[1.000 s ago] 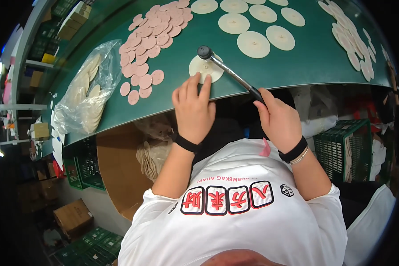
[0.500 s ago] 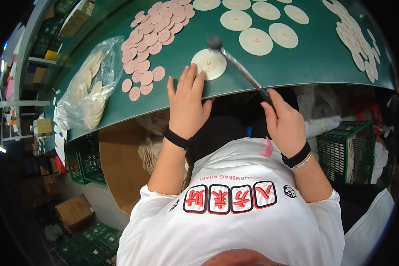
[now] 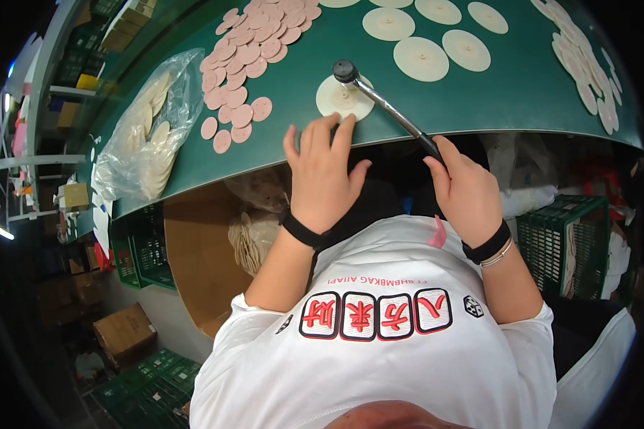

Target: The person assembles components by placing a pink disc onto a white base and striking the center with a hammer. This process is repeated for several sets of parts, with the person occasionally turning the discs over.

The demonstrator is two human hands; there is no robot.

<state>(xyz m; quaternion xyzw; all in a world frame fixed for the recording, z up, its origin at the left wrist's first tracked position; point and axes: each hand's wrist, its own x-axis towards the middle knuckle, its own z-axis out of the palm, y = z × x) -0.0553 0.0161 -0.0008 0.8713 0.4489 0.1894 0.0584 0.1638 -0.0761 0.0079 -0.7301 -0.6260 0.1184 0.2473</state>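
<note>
The right hand grips a black-headed mallet, its head at the far rim of a cream disc on the green worktable. The left hand, fingers extended, meets the near rim.

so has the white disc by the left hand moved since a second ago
No: the white disc has shifted neither left nor right, judged against the nearest pink disc.

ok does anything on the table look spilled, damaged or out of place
Nothing stands out: the pink discs overlap in a loose heap, and the cream disc under the hammer lies flat with no visible damage.
</note>
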